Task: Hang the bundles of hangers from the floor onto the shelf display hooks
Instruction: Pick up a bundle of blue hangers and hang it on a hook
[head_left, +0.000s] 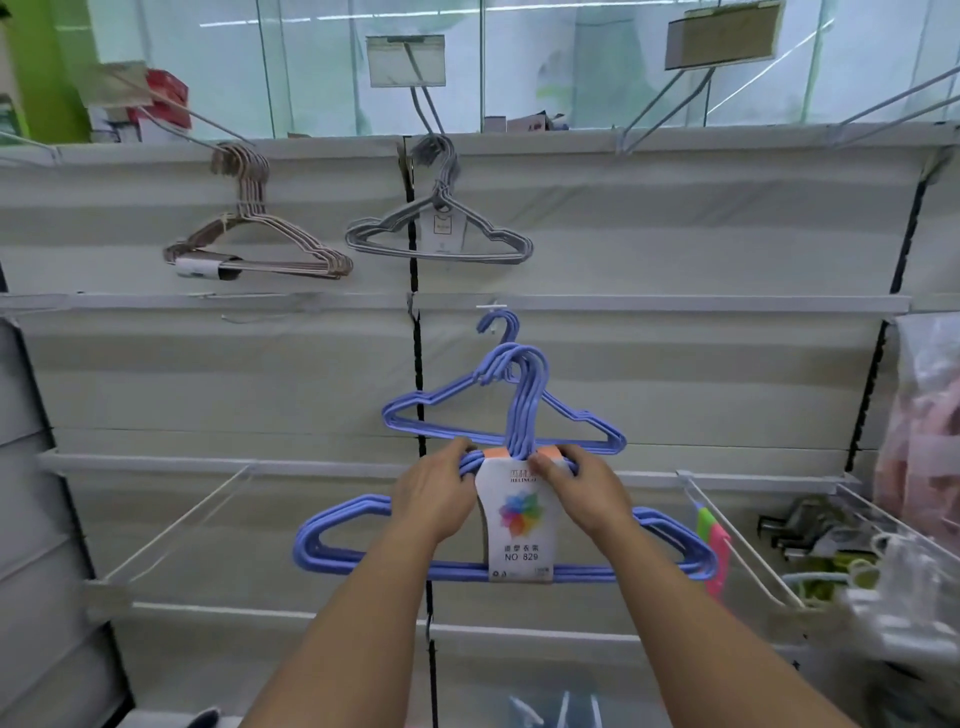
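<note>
I hold a bundle of blue hangers (332, 540) with a white paper label (522, 519) in front of the shelf wall. My left hand (434, 493) grips its left shoulder near the neck. My right hand (584, 491) grips the right shoulder beside the label. The bundle's hook tops (524, 364) point up toward a white display hook (493, 307) on the middle rail. Behind it a second blue hanger bundle (410, 415) hangs from that hook. Higher up hang a beige bundle (260, 249) and a grey bundle (439, 234).
Long white display hooks (176, 525) stick out toward me at lower left and lower right. At the right are a bag of pink goods (924, 426), green and pink clips (711, 540) and white items (898, 566). Label holders (406, 61) stand on top.
</note>
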